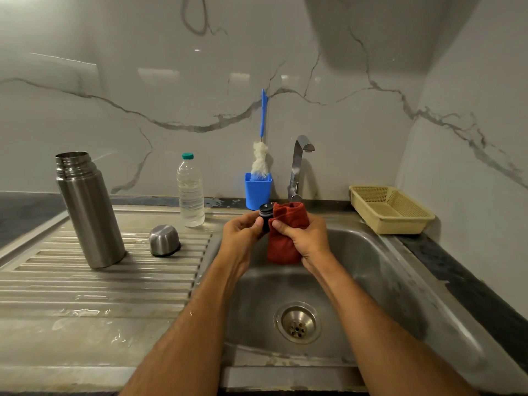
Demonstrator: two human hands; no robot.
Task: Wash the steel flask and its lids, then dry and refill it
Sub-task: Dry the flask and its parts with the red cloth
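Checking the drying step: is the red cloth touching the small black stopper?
Touching. The head view shows the red cloth, held in the right hand, pressed against the black stopper that the left hand grips.

Kitchen: steel sink (371, 252), tap (298, 167), marble backsplash (143, 95)

left hand (243, 232) fingers pinched | right hand (307, 238) fingers clenched

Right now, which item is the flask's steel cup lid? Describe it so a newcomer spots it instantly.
Start at the ribbed draining board left of the sink. The steel cup lid sits there upside down, between the tall open flask and the plastic water bottle. It is the only short, domed steel piece.
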